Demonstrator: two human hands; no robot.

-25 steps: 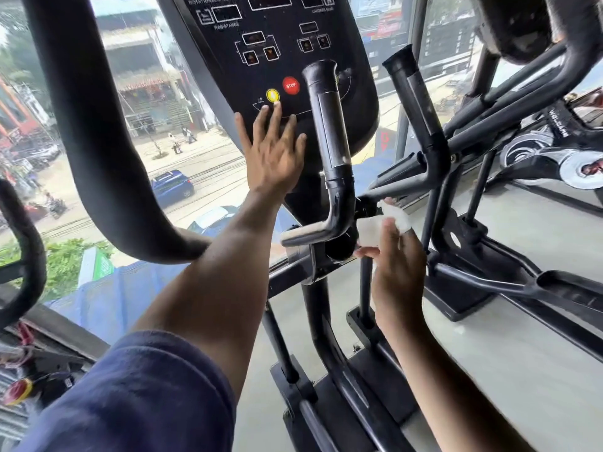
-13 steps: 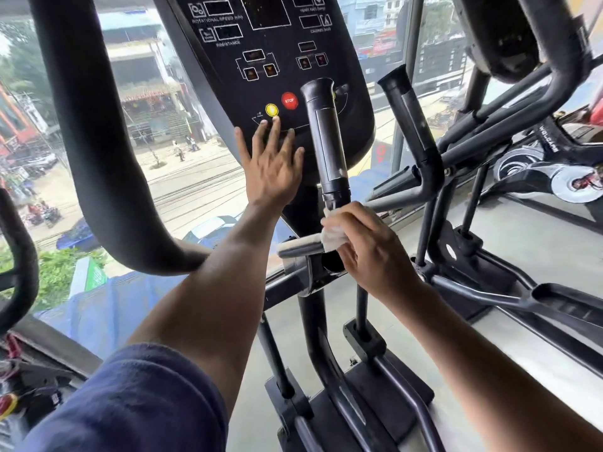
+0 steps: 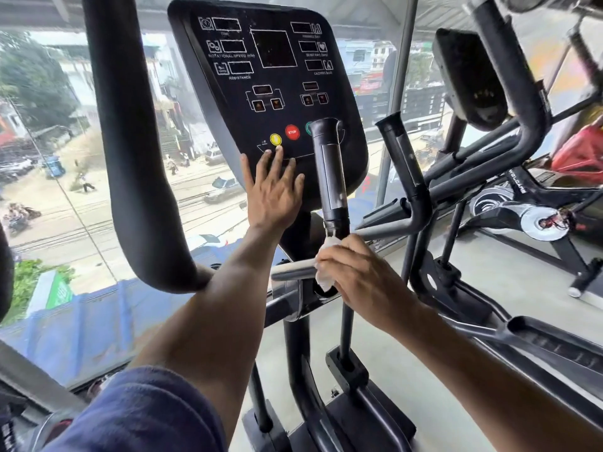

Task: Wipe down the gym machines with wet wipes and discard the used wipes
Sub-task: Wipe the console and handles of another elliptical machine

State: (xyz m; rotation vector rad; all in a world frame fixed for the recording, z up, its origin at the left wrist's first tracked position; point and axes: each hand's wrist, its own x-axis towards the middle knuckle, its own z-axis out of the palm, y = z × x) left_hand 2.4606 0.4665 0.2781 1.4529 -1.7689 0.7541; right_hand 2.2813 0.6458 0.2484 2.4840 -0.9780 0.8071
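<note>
Head view: white wipe point(image 3: 326, 280) bunched inside curled right-hand fingers point(image 3: 329, 256) against handlebar point(image 3: 331, 177); left hand point(image 3: 272, 194) flat.

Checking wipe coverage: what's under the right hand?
The right hand grips a white wet wipe against the handlebar bend; the bar there is covered.

Since one second ago, the right hand point(image 3: 365, 282) has moved the wet wipe point(image 3: 326, 275) from beside the handlebar point(image 3: 332, 177) to wrap its lower bend.

white wipe point(image 3: 326, 282), black console point(image 3: 270, 93), red stop button point(image 3: 292, 132)
</note>
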